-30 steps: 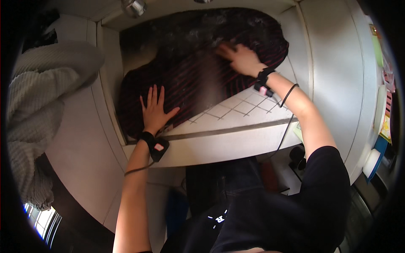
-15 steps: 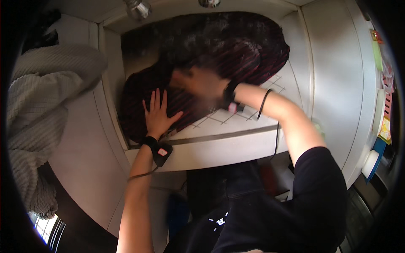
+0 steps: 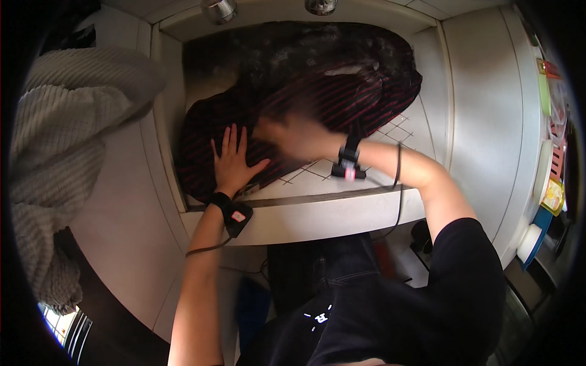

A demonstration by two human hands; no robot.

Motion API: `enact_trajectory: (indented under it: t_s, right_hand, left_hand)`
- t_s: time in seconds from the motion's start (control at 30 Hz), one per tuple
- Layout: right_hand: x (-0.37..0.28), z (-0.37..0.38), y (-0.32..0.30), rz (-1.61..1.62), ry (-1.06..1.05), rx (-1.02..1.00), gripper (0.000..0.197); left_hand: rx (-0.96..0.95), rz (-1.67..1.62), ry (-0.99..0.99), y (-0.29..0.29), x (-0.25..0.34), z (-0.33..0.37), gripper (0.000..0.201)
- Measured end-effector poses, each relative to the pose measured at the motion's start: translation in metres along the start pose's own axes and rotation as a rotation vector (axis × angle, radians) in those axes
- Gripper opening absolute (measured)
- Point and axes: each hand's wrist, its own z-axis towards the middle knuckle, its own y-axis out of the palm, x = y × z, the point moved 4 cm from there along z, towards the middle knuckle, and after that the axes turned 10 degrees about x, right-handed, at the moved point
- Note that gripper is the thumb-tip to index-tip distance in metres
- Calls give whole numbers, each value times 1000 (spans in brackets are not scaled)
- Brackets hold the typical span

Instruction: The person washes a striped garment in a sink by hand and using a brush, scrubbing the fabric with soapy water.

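A dark cloth with thin red stripes (image 3: 342, 91) lies wet and bunched in a white tiled basin (image 3: 293, 216), with whitish suds on its far part. My left hand (image 3: 234, 168) rests on the near left of the cloth, fingers spread and palm down. Just right of it, my right hand (image 3: 305, 137) is over the middle of the cloth, smeared by motion. Its fingers are too blurred to show whether they hold anything. Each wrist wears a black strap with a small black box and a cable.
Two metal taps (image 3: 220, 10) stick out over the basin's far edge. A bulky grey ribbed cloth (image 3: 67, 134) is heaped on the left ledge. At the far right are a white round container (image 3: 529, 244) and a pink slotted basket (image 3: 556, 160). Pale side ledges flank the basin.
My right wrist has shifted slightly right and nearer, its hand still blurred. A pale patch of suds now shows on the cloth's right part. My left hand stays spread on the cloth.
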Motion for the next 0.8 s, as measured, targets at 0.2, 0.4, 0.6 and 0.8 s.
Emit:
enact_trajectory:
  t_s: [0.2,0.4,0.6,0.8]
  right_hand:
    - [114,-90,-79,-433,484,105,63]
    - [199,-141,-147,-808,774,156,68]
    - [35,-20,-33,-327,47,164,54]
    - [81,-23,-43,-385,141,48,59]
  left_hand:
    - [-56,-23,-16,1,0,0,107]
    - [-85,-47,-21,1,1,0,110]
    - [-92,-8,-9,3,0,3,111]
    - [-128,4,-5,4,1,1,113]
